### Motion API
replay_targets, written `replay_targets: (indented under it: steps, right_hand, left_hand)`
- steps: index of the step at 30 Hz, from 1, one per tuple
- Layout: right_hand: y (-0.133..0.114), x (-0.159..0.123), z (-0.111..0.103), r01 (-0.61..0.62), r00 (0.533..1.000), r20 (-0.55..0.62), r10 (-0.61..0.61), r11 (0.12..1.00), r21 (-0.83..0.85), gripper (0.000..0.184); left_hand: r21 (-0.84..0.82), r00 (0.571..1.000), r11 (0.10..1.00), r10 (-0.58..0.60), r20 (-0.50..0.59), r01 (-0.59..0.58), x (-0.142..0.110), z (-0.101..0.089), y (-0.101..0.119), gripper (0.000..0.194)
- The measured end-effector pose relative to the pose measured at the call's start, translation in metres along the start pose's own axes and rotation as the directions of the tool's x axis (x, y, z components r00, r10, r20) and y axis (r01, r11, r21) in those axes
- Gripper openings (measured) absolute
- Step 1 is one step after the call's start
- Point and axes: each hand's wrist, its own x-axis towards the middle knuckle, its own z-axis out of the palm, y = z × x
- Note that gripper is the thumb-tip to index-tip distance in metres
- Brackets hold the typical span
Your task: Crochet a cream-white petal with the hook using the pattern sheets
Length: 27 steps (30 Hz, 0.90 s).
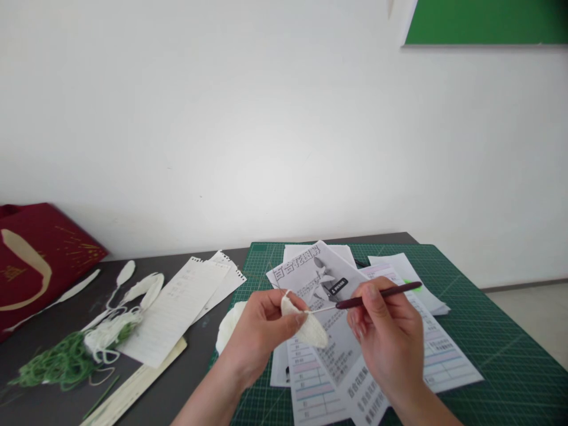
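My left hand (266, 325) pinches a small white crocheted piece (313, 332) shaped like a petal. In my right hand (390, 337) is a crochet hook (355, 302) with a dark red handle, held much like a pen. The hook's thin metal shaft points left, and its tip meets the upper edge of the white piece by my left thumb. Partly behind my left wrist lies a ball of white yarn (227, 324). Under both hands, a printed pattern sheet (306, 278) with a flower picture rests on other papers.
A green cutting mat (501, 343) covers the table's right part. To the left lie handwritten sheets (177, 307), a tangle of green yarn (60, 361), white yarn (113, 334), finished white petals (126, 272) and a pale flat strip (137, 384). A dark red bag (48, 254) stands far left.
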Motion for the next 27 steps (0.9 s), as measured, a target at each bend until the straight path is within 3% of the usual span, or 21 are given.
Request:
replay_targets:
  steps: [11,15,18,21,27]
  right_hand:
    - [0.002,-0.007,-0.003,0.165,0.985,0.071,-0.155,0.971,-0.172,0.018]
    - [0.003,-0.01,-0.005,0.17,0.985,0.075,-0.157,0.962,-0.212,0.017]
    - [0.003,-0.006,-0.003,0.078,0.997,0.028,-0.075,0.988,-0.135,0.02]
    - [0.002,0.002,0.001,-0.102,0.994,-0.039,0.102,0.995,-0.013,0.023]
    - [0.004,0.012,0.006,-0.401,0.91,-0.045,0.412,0.903,0.152,0.031]
  left_hand:
    - [0.035,0.998,0.999,0.016,-0.068,-0.014,-0.001,0.003,-0.001,0.008]
    - [0.054,0.994,0.998,0.015,-0.111,-0.009,0.0,0.004,0.0,0.008]
    - [0.079,0.993,0.997,0.012,-0.118,-0.003,0.0,0.005,-0.001,0.007]
    - [0.086,0.996,0.996,0.01,-0.09,-0.002,0.0,0.003,-0.002,0.004]
    - [0.059,0.999,0.998,0.018,-0.038,-0.015,-0.001,0.0,-0.001,0.002]
